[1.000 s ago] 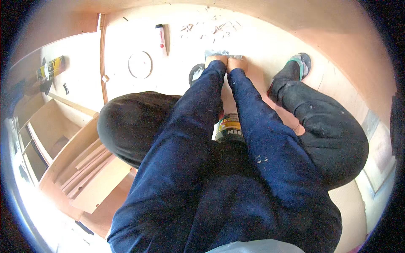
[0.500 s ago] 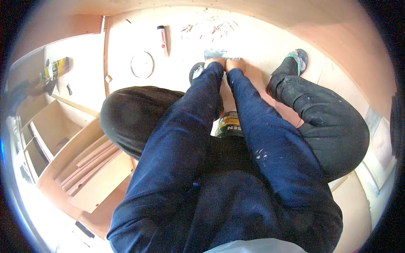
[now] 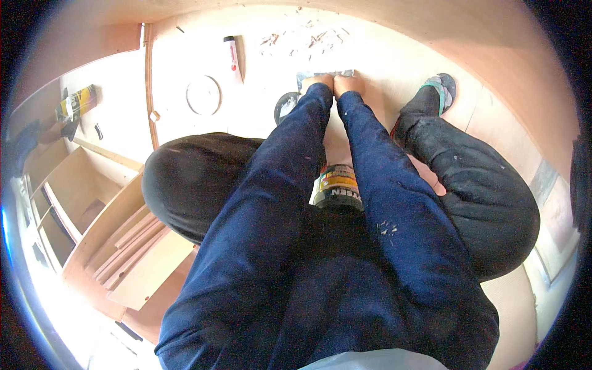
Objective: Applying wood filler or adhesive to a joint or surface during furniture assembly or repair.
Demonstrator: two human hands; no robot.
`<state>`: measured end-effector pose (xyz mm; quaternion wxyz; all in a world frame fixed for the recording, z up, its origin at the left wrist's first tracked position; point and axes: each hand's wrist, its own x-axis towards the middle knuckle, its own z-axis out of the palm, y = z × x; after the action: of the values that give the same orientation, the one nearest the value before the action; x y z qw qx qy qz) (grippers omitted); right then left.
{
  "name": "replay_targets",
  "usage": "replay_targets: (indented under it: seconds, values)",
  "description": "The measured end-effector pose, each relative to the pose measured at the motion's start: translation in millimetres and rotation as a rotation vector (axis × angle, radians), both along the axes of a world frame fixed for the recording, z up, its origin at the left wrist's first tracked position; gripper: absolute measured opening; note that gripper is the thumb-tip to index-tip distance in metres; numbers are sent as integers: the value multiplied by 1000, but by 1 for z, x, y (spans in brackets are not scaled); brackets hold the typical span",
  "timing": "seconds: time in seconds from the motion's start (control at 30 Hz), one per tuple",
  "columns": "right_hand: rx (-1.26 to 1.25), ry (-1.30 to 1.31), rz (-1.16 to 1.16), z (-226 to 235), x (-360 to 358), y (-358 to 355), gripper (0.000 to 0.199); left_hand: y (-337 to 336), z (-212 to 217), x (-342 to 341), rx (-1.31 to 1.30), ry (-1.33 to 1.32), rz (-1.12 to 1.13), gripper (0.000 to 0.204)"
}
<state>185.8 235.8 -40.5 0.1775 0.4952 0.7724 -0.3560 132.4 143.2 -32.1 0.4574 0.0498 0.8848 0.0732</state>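
Both my arms, in dark blue sleeves, reach forward between my knees to the pale wooden surface. My left hand (image 3: 317,82) is closed on a wide, flat grey blade like a putty scraper (image 3: 303,76). Close beside it my right hand (image 3: 348,84) is also closed, at the blade's right part; its fingertips are hidden. Behind my wrists, between my legs, stands a round can (image 3: 338,185) with a yellow and black label. A dark round lid-like thing (image 3: 285,106) with white smears lies left of my left wrist, perhaps part of my footwear.
Wood shavings (image 3: 311,42) lie beyond my hands. A white tube with a black cap (image 3: 231,52) and a thin white ring (image 3: 203,95) are to the left. Wooden strips (image 3: 129,253) fill an open compartment. At far left are a yellow can (image 3: 80,102) and another blue sleeve (image 3: 24,145), possibly reflected.
My hands have moved slightly forward, and my fists now cover more of the grey blade. The whole view has shifted a little; the tube, ring and shavings otherwise stay in place.
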Motion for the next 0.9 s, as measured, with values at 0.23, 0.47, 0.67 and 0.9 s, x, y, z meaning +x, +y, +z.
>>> replay_targets:
  seconds: [0.23,0.47,0.67,0.9]
  values:
    - [-44,93,78,-25,-8,0,43,-1,-2,-5,14,-11,-80,42]
    - [-107,48,-79,-3,46,-44,47,-36,38,37,-75,-74,60,42]
    - [-59,-146,-24,24,37,-42,44,-32,59,31,-126,-205,-243,40]
    - [-8,73,34,3,-7,-27,40,-24,-5,3,-8,93,-159,36]
